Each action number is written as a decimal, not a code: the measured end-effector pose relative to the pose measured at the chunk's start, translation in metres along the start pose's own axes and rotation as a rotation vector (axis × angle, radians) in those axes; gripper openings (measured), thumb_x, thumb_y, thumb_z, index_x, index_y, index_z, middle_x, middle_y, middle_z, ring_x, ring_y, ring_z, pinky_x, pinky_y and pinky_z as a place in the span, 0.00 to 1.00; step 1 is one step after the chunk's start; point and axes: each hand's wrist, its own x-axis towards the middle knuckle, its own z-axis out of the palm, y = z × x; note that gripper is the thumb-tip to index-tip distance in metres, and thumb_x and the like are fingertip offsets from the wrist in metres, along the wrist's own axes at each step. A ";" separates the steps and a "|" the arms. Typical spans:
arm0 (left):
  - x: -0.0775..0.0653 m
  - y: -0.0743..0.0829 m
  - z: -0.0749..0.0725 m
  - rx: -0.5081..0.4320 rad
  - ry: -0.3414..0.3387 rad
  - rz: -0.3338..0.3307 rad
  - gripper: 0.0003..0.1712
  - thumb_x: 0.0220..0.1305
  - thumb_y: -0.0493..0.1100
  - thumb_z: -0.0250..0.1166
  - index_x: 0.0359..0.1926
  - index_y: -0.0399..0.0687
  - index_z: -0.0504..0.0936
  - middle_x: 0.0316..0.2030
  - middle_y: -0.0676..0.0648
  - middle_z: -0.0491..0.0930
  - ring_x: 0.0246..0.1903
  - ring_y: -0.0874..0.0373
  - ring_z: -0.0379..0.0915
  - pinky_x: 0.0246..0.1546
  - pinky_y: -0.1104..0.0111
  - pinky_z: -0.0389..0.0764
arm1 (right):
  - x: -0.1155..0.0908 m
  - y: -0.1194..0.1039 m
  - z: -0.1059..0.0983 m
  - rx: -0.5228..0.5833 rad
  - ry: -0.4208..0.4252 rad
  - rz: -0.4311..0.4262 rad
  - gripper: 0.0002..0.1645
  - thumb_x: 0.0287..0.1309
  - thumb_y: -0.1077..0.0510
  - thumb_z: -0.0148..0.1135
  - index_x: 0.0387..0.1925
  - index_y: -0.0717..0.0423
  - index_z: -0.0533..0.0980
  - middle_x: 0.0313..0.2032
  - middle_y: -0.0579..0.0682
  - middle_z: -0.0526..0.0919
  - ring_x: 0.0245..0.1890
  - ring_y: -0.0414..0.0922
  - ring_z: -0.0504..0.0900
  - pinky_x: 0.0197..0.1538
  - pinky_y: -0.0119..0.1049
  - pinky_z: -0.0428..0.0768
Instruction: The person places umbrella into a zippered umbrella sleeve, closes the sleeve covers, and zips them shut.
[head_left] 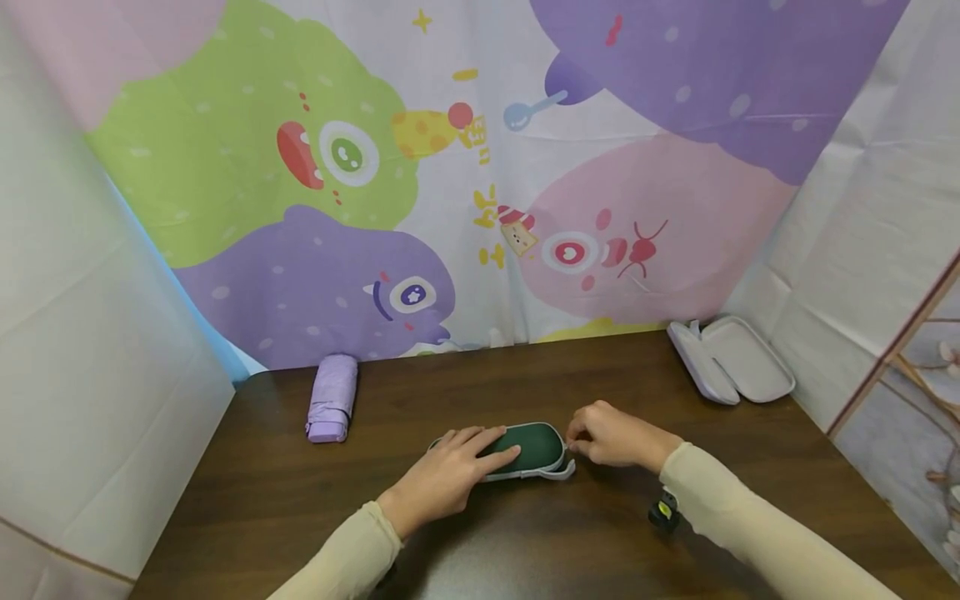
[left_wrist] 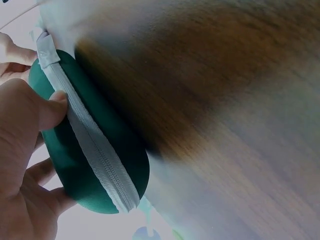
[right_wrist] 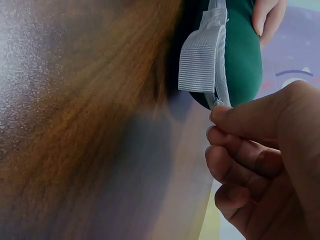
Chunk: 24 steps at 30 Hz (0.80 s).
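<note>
On the brown table lies a dark green zip case (head_left: 536, 446) with a light grey zip band (left_wrist: 95, 140) round its side. My left hand (head_left: 442, 471) holds it from the left, fingers over the top. In the left wrist view the left thumb (left_wrist: 55, 107) presses on the zip band. At the case's right end my right hand (head_left: 622, 435) pinches the zip end between thumb and index finger, which mostly hide the zip slider (right_wrist: 218, 104). A grey strap loop (right_wrist: 200, 62) sticks out beside those fingertips.
A folded lilac umbrella (head_left: 332, 398) lies at the back left of the table (head_left: 465, 387). An opened whitish case (head_left: 750, 358) sits at the back right corner. Behind the table hangs a cartoon-printed cloth (head_left: 480, 308), with pale cloth walls on both sides.
</note>
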 end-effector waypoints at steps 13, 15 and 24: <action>0.000 0.001 0.001 0.001 0.002 -0.010 0.38 0.66 0.37 0.70 0.74 0.64 0.72 0.72 0.46 0.71 0.63 0.47 0.73 0.55 0.52 0.82 | -0.002 -0.009 -0.001 0.030 -0.038 0.017 0.09 0.64 0.64 0.68 0.27 0.53 0.84 0.27 0.40 0.82 0.26 0.30 0.73 0.31 0.28 0.77; 0.000 0.001 0.001 -0.002 0.001 -0.010 0.38 0.66 0.37 0.70 0.74 0.64 0.72 0.72 0.46 0.71 0.63 0.47 0.73 0.55 0.52 0.83 | -0.002 -0.010 -0.002 0.035 -0.047 0.021 0.10 0.64 0.64 0.68 0.26 0.53 0.83 0.26 0.40 0.82 0.25 0.30 0.72 0.31 0.27 0.76; 0.000 0.001 0.001 0.000 0.004 -0.008 0.39 0.65 0.34 0.70 0.74 0.64 0.71 0.71 0.45 0.71 0.63 0.47 0.74 0.55 0.51 0.83 | -0.002 -0.014 -0.004 0.032 -0.056 0.027 0.11 0.65 0.64 0.67 0.26 0.52 0.83 0.26 0.40 0.81 0.25 0.30 0.72 0.32 0.27 0.76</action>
